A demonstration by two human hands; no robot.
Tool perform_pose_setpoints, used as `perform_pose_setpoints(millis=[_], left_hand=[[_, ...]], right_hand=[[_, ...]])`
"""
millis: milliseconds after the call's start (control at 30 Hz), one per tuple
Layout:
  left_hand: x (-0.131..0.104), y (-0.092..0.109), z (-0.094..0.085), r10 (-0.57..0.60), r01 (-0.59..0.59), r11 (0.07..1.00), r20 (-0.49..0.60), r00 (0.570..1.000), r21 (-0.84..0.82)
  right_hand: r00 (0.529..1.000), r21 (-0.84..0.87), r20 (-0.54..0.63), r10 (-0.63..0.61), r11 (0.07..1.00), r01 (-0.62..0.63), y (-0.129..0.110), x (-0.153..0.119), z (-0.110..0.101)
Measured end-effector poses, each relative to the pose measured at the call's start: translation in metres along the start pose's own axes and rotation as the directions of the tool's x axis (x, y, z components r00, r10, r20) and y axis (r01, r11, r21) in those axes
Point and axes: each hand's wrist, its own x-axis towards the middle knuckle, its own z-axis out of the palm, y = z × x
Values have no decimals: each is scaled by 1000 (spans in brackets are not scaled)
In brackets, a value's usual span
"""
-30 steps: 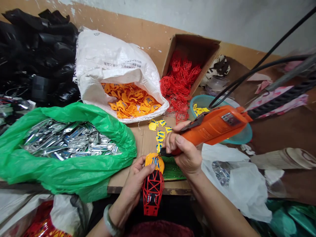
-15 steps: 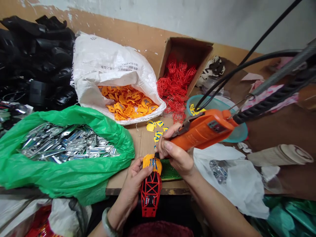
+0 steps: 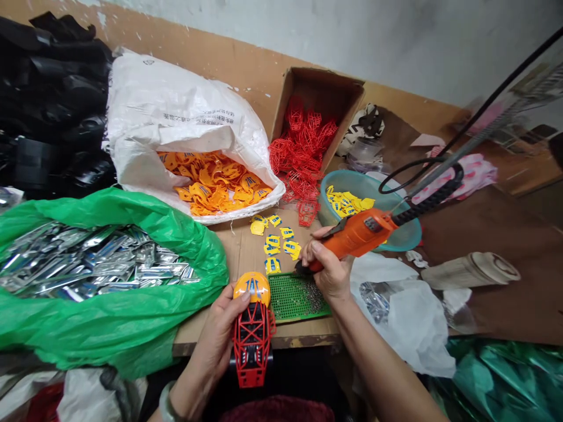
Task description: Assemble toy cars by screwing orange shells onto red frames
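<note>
My left hand (image 3: 222, 319) grips a toy car (image 3: 253, 334) with a red lattice frame and an orange front hood (image 3: 251, 287) marked in blue, thumb on the hood's edge. The car is held at the table's front edge, above my lap. In my right hand (image 3: 329, 272) is an orange electric screwdriver (image 3: 358, 233), fingers wrapped round its lower body. Its dark tip points left, over the far edge of a green perforated tray (image 3: 285, 305) strewn with small screws. The tip is apart from the car.
Behind the tray lie several yellow stickered pieces (image 3: 272, 244). A green bag (image 3: 193, 234) of silvery parts stands left, and a white sack (image 3: 176, 99) of orange hoods behind it. Further back is a box (image 3: 352, 99) of red frames; a teal bowl (image 3: 407, 234) of yellow pieces stands right.
The screwdriver has moved away from the hood, to the right. My left hand has turned the car slightly and now shows the whole hood. The view has shifted a little.
</note>
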Motion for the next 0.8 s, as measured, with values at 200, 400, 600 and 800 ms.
perform_pose_setpoints(millis=[200, 400, 600, 800], left_hand=[[0, 0, 2, 7, -6, 1000, -32, 999, 30], [0, 0, 2, 3, -3, 999, -21, 1000, 36], [-1, 1, 2, -3, 3, 999, -13, 1000, 39], [-2, 1, 3, -2, 2, 999, -5, 1000, 33]], right_hand=[[1000, 3, 4, -1, 1000, 1, 3, -1, -3], [1000, -28, -10, 25, 999, -25, 8, -2, -4], [1000, -26, 8, 29, 999, -28, 8, -2, -4], [1000, -37, 7, 26, 999, -26, 9, -2, -4]])
